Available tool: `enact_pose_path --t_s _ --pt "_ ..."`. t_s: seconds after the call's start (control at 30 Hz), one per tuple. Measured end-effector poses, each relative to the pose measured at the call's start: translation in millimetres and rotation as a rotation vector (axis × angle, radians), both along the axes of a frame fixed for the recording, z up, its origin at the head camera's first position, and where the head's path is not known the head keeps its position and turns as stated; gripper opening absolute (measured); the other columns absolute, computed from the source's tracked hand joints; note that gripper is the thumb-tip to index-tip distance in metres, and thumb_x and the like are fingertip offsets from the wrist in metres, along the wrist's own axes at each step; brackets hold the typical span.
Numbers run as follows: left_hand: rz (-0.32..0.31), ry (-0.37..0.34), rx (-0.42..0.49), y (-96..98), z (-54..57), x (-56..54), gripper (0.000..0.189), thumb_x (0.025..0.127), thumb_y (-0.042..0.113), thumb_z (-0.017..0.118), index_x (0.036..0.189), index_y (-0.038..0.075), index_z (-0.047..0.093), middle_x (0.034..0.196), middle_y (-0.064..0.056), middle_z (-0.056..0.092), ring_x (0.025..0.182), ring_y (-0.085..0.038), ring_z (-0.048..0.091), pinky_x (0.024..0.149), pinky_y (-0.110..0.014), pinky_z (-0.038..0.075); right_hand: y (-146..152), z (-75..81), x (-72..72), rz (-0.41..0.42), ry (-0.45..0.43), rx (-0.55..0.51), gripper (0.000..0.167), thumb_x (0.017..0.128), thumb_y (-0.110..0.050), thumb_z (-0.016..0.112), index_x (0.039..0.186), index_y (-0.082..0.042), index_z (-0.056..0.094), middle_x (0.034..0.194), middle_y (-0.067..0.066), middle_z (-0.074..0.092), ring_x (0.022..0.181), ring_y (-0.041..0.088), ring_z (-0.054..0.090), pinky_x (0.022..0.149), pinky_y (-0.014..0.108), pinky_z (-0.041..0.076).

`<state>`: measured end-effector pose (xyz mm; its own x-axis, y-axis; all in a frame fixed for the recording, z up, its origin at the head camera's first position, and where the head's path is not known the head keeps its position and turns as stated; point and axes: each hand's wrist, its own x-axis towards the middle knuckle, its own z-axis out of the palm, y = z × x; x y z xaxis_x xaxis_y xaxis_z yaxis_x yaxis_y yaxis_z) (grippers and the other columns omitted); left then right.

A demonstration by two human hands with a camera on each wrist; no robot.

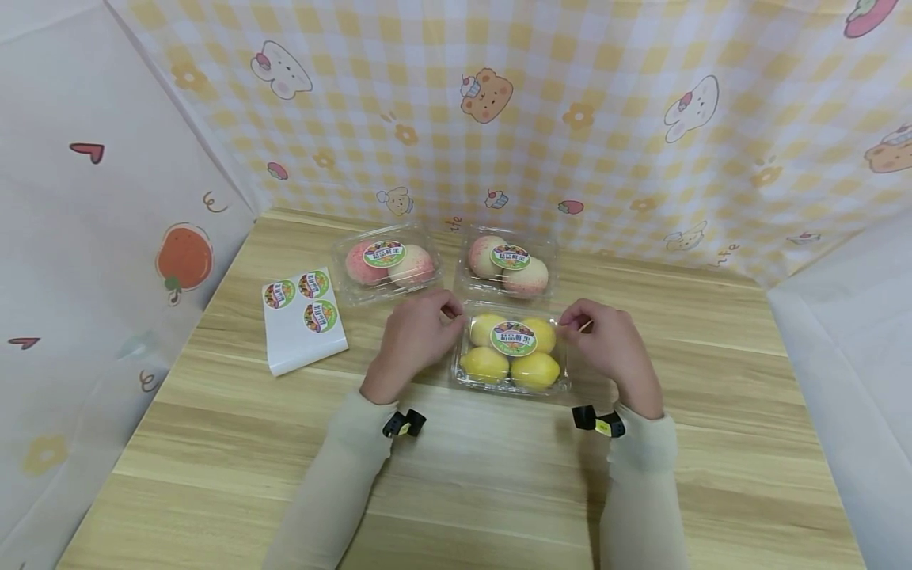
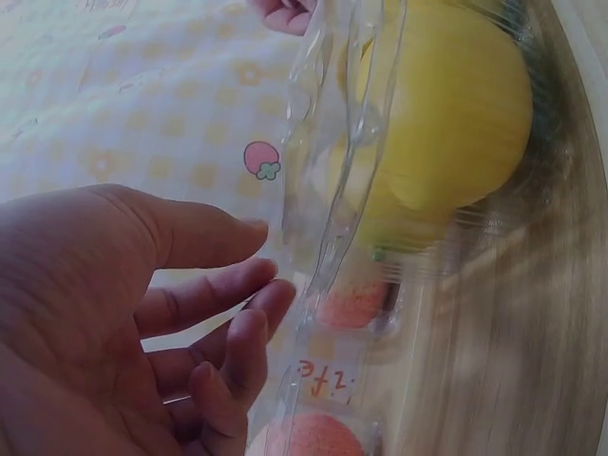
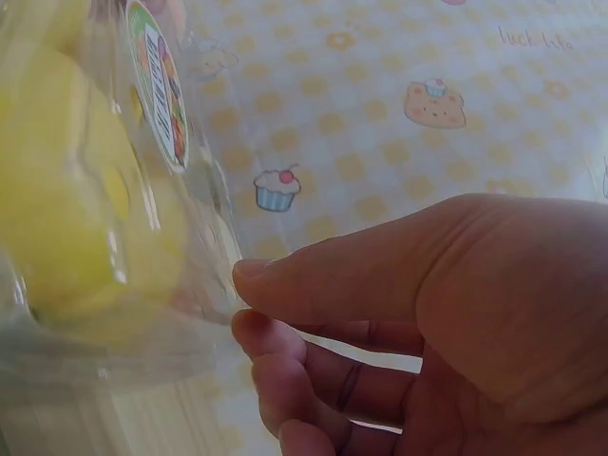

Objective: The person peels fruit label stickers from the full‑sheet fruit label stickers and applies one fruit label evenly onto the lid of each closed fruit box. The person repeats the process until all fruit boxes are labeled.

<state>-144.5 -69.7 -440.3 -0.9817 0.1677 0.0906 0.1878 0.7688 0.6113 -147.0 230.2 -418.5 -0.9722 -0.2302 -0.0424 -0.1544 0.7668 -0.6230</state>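
Observation:
A clear plastic clamshell box [image 1: 456,378] holds several lemons [image 1: 536,370] under a closed lid with a round fruit sticker [image 1: 513,339]. My right hand [image 1: 609,340] is at the box's right side; in the right wrist view its thumb [image 3: 285,285] and index finger pinch the lid's rim. My left hand [image 1: 420,336] is beside the upper left corner. In the left wrist view a gap separates its thumb [image 2: 214,236] from its loosely curled fingers, close to the rim, with nothing held between them.
Two clear boxes of peaches, a left one [image 1: 349,293] and a right one [image 1: 545,237], stand behind the lemons, each with a round sticker. A white sticker sheet [image 1: 302,348] bearing three round stickers lies at left on the wooden table [image 1: 712,475]. Patterned cloth [image 1: 606,158] hangs behind.

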Motion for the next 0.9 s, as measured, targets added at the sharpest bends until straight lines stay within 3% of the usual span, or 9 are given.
enact_pose_path --t_s 0.37,0.9 --pt "-0.005 -0.089 -0.002 -3.5 -0.7 -2.4 0.011 0.104 0.022 0.075 0.105 0.012 0.079 0.094 0.000 0.075 0.081 -0.018 0.067 0.071 -0.037 0.055 9.6 -1.0 -0.8 -0.026 -0.065 0.005 0.008 0.101 -0.010 0.074 0.107 -0.005 0.075 0.098 0.010 0.074 0.090 0.029 0.069 0.082 0.045 0.051" --pt "-0.012 -0.117 -0.015 -4.8 -0.9 -2.4 0.011 0.103 0.022 0.075 0.106 0.012 0.078 0.097 -0.002 0.078 0.085 -0.020 0.070 0.072 -0.038 0.057 15.4 -6.7 -3.5 -0.016 -0.092 0.026 0.012 0.099 -0.007 0.070 0.109 -0.003 0.075 0.098 0.011 0.073 0.086 0.027 0.064 0.078 0.041 0.049"
